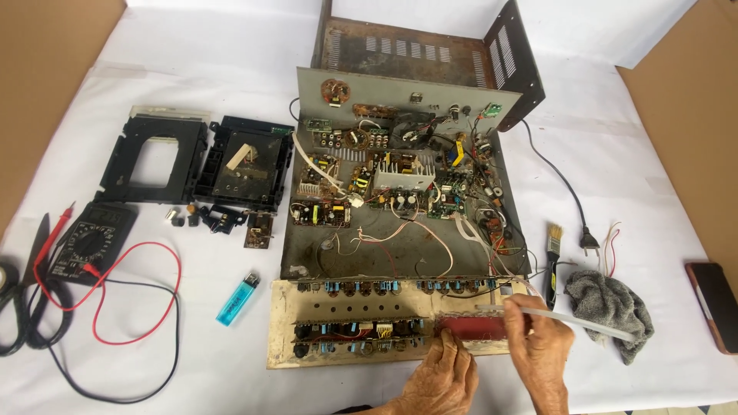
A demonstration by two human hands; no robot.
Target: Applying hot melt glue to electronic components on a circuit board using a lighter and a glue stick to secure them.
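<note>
At the bottom centre of the frame, the left hand presses flat with its fingers on the lower edge of a red display panel that sits on the cream front board of an opened amplifier chassis. The right hand is clenched around a translucent glue stick, which runs from the red panel's upper edge out to the lower right, over a grey rag.

The chassis fills the middle of the frame, its circuit boards, heat sink and loose wires exposed. Behind it at upper centre stands the rusty metal cover.

Just right of the chassis lies a small paintbrush, with a black mains plug near it. At the far right edge rests a dark phone.

Left of the chassis lie two black plastic tray mechanisms and a few small loose parts. In the lower left sit a black multimeter with red and black leads, and a blue lighter near the front board. All of it rests on a desk covered in white cloth.
</note>
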